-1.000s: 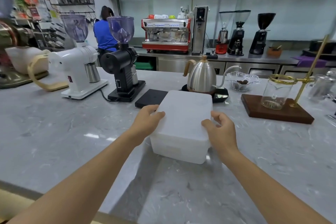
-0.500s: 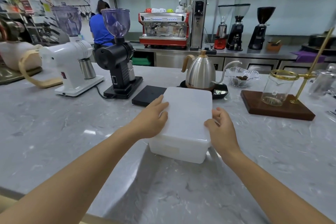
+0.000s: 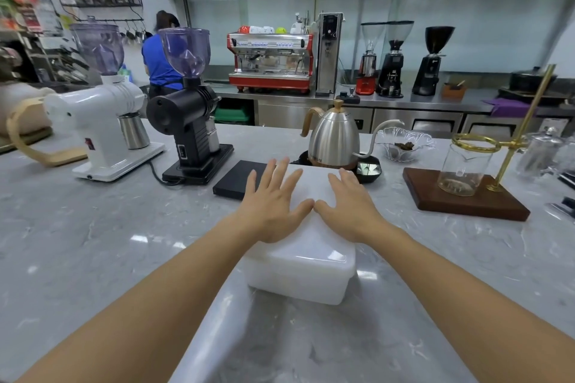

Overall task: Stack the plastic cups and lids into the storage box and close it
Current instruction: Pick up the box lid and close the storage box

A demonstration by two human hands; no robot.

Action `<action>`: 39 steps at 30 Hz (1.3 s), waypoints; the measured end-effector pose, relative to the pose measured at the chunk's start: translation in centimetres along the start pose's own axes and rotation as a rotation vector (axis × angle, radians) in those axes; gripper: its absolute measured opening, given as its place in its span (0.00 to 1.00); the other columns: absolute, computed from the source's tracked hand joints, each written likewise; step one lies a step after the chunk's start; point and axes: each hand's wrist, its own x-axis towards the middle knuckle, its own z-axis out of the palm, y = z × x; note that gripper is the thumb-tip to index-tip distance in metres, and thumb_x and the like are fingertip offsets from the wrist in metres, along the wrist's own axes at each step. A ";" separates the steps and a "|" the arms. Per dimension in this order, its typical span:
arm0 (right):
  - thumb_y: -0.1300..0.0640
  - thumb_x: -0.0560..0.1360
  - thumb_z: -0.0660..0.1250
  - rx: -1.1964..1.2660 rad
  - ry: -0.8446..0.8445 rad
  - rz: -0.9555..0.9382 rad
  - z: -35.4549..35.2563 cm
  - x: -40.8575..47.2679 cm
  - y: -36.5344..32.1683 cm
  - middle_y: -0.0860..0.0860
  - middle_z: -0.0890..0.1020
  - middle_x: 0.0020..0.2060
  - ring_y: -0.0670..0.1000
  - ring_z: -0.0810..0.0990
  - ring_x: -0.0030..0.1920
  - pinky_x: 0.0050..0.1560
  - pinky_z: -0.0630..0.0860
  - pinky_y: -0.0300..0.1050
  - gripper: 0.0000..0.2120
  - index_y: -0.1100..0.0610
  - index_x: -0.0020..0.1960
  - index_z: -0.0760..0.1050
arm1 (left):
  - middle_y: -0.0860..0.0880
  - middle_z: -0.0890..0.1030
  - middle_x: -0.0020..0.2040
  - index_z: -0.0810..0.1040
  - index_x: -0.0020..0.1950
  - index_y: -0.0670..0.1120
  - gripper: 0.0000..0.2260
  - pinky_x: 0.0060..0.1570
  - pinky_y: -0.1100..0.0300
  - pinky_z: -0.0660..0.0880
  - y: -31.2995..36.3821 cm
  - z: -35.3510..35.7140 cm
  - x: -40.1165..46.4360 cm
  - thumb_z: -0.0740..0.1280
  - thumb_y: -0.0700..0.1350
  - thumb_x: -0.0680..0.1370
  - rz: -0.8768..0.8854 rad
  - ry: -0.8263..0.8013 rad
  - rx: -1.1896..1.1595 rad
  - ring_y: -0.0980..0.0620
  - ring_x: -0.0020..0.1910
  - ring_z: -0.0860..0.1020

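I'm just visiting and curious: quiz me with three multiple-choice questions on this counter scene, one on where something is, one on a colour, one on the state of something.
1. Where is the kettle?
A. Just behind the box
B. On the back counter
C. In front of the box

2. What colour is the espresso machine?
A. Blue
B. Red
C. Green

3. How are the hands on the box?
A. Both flat on the lid
B. Both gripping its sides
C. One lifting the lid off

Answers:
1. A: the kettle stands right past the far edge of the box.
2. B: the espresso machine has a red body.
3. A: the left hand and right hand lie with straight, spread fingers on the lid, thumbs meeting.
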 end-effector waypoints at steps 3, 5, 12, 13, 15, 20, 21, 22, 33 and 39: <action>0.40 0.81 0.51 -0.125 -0.070 -0.002 0.2 0.6 0.2 0.56 0.46 0.81 0.54 0.39 0.81 0.80 0.42 0.54 0.35 0.56 0.81 0.48 | 0.51 0.38 0.85 0.42 0.84 0.57 0.32 0.80 0.41 0.41 -0.4 0.0 0.6 0.43 0.67 0.82 -0.003 -0.130 0.006 0.50 0.83 0.36; 0.40 0.81 0.49 -0.155 -0.097 -0.008 0.2 0.7 0.3 0.56 0.46 0.81 0.55 0.39 0.81 0.80 0.41 0.53 0.34 0.55 0.81 0.47 | 0.50 0.40 0.85 0.43 0.84 0.57 0.32 0.81 0.43 0.43 -0.4 -0.1 1.0 0.43 0.67 0.82 -0.019 -0.182 0.008 0.49 0.83 0.38; 0.40 0.82 0.48 -0.176 -0.147 -0.005 -0.1 0.8 0.4 0.56 0.45 0.81 0.55 0.40 0.81 0.79 0.42 0.52 0.34 0.55 0.81 0.45 | 0.49 0.42 0.85 0.44 0.84 0.57 0.30 0.82 0.46 0.45 -0.2 -0.4 1.2 0.45 0.65 0.83 -0.014 -0.197 -0.002 0.49 0.83 0.38; 0.40 0.82 0.48 -0.173 -0.152 -0.004 -0.1 0.8 0.4 0.56 0.45 0.81 0.55 0.40 0.81 0.79 0.42 0.52 0.34 0.55 0.81 0.45 | 0.49 0.42 0.85 0.44 0.84 0.57 0.30 0.82 0.46 0.44 -0.1 -0.3 1.1 0.45 0.65 0.83 -0.014 -0.196 -0.001 0.49 0.83 0.39; 0.40 0.82 0.48 -0.161 -0.156 -0.005 -0.1 0.8 0.5 0.55 0.44 0.81 0.54 0.39 0.81 0.79 0.42 0.52 0.34 0.55 0.81 0.45 | 0.49 0.42 0.85 0.44 0.84 0.57 0.30 0.82 0.47 0.44 0.0 -0.3 1.0 0.44 0.65 0.83 -0.019 -0.190 0.016 0.49 0.83 0.39; 0.41 0.81 0.50 -0.078 -0.133 -0.017 0.1 0.7 0.9 0.53 0.45 0.82 0.52 0.40 0.81 0.79 0.43 0.51 0.34 0.55 0.81 0.47 | 0.48 0.41 0.85 0.42 0.84 0.56 0.30 0.81 0.48 0.40 0.5 0.0 0.6 0.43 0.64 0.83 -0.036 -0.176 0.063 0.48 0.83 0.39; 0.41 0.81 0.51 -0.068 -0.131 -0.018 0.1 0.7 1.0 0.53 0.45 0.82 0.52 0.39 0.81 0.79 0.43 0.51 0.34 0.55 0.81 0.47 | 0.48 0.41 0.85 0.42 0.84 0.56 0.31 0.81 0.48 0.40 0.6 0.1 0.6 0.43 0.64 0.83 -0.040 -0.176 0.060 0.48 0.83 0.38; 0.41 0.81 0.51 -0.060 -0.133 -0.019 0.0 0.7 1.1 0.53 0.45 0.82 0.52 0.39 0.81 0.79 0.43 0.51 0.34 0.55 0.81 0.47 | 0.48 0.41 0.85 0.42 0.84 0.56 0.31 0.81 0.49 0.40 0.7 0.2 0.7 0.43 0.64 0.83 -0.044 -0.175 0.058 0.48 0.83 0.38; 0.42 0.81 0.55 0.022 -0.103 -0.019 -0.9 -0.2 1.9 0.52 0.48 0.82 0.50 0.41 0.81 0.79 0.46 0.50 0.33 0.55 0.81 0.51 | 0.48 0.41 0.85 0.43 0.84 0.55 0.31 0.81 0.50 0.41 1.5 0.7 0.9 0.44 0.65 0.83 -0.052 -0.156 0.040 0.48 0.83 0.38; 0.42 0.80 0.55 -0.011 0.059 -0.025 -0.8 -0.5 2.0 0.51 0.40 0.81 0.51 0.35 0.80 0.79 0.43 0.53 0.36 0.56 0.82 0.45 | 0.51 0.34 0.83 0.39 0.83 0.55 0.34 0.79 0.44 0.33 1.9 0.8 0.8 0.44 0.67 0.82 -0.008 0.041 0.081 0.50 0.82 0.32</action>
